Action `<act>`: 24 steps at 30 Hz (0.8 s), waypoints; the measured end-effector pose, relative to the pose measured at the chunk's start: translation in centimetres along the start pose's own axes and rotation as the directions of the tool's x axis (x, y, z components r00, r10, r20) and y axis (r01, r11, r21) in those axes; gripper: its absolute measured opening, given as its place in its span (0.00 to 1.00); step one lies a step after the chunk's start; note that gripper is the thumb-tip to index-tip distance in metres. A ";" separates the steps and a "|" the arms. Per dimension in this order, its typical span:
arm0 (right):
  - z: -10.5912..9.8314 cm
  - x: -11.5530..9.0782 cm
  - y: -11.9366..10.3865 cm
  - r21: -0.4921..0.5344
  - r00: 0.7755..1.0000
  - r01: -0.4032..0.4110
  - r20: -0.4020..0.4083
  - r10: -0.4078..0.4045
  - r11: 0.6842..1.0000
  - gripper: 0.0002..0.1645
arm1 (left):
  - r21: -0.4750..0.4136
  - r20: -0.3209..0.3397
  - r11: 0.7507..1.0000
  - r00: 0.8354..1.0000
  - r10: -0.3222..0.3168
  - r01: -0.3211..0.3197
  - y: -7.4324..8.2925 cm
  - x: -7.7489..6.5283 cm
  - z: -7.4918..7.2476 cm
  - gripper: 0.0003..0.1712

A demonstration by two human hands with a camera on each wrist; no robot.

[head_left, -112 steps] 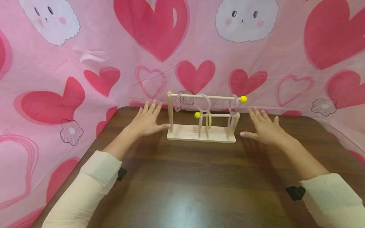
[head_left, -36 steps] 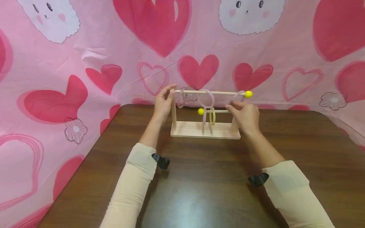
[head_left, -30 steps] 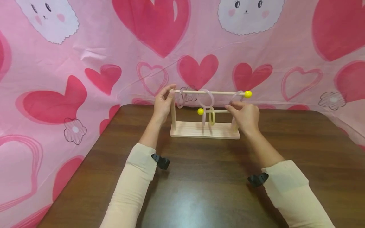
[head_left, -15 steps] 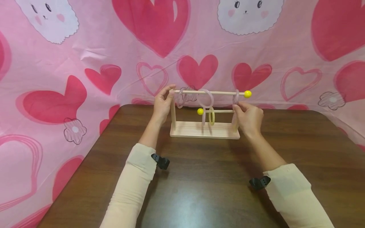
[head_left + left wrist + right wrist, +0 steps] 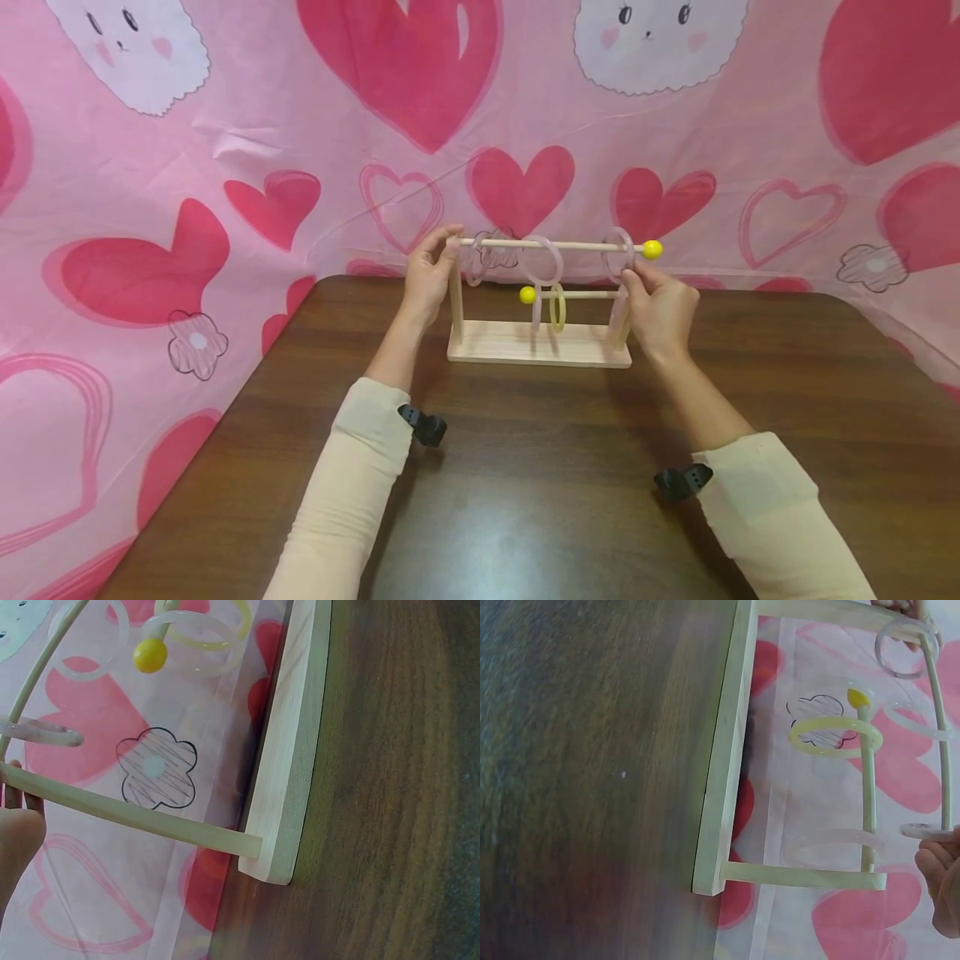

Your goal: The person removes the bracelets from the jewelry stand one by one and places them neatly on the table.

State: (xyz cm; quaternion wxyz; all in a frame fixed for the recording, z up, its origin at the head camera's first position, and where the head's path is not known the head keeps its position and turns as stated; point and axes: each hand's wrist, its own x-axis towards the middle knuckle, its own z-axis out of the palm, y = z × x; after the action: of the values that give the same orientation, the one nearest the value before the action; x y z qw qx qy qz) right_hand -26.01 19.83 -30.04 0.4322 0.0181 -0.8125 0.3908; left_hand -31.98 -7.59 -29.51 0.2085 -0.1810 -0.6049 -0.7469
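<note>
A small wooden display rack (image 5: 540, 354) carries bangles on two horizontal rods. My left hand (image 5: 429, 279) grips the top of the rack's left post (image 5: 135, 814). With thumb and fingers, my right hand (image 5: 663, 312) pinches the lower edge of a clear pale bangle (image 5: 922, 832), which hangs round the upper rod (image 5: 577, 245) near its yellow end knob (image 5: 653, 249). Two more pale bangles hang farther left on that rod. On the lower rod (image 5: 588, 294) are a yellow bangle (image 5: 562, 310) and two pale ones, the right one partly behind my right hand.
The rack stands toward the back of a dark brown wooden table (image 5: 480, 467). Close behind it hangs a pink cloth (image 5: 360, 108) printed with hearts. The lower rod ends in a yellow knob (image 5: 528, 295) on its left.
Both hands left the tabletop beside the rack; the left took its post, the right a bangle. Over the last second, my right hand shifted slightly right and turned the bangle.
</note>
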 end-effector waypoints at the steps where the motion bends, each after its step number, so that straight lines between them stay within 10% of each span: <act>1: 0.0 0.0 0.0 0.003 1.000 0.001 -0.003 -0.001 1.000 0.11 | -0.002 0.000 1.000 1.000 0.002 -0.002 0.0 0.0 0.0 0.16; 24: -0.4 0.2 0.2 0.155 0.988 -0.022 -0.145 0.044 0.988 0.09 | 0.004 -0.011 1.000 1.000 0.005 -0.005 -0.2 0.1 0.0 0.15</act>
State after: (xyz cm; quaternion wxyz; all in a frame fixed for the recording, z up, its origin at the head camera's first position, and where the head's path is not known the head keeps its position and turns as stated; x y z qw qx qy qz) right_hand -25.90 20.29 -29.84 0.4822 0.0086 -0.7459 0.4594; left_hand -32.17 -7.57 -29.61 0.2142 -0.1780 -0.6047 -0.7462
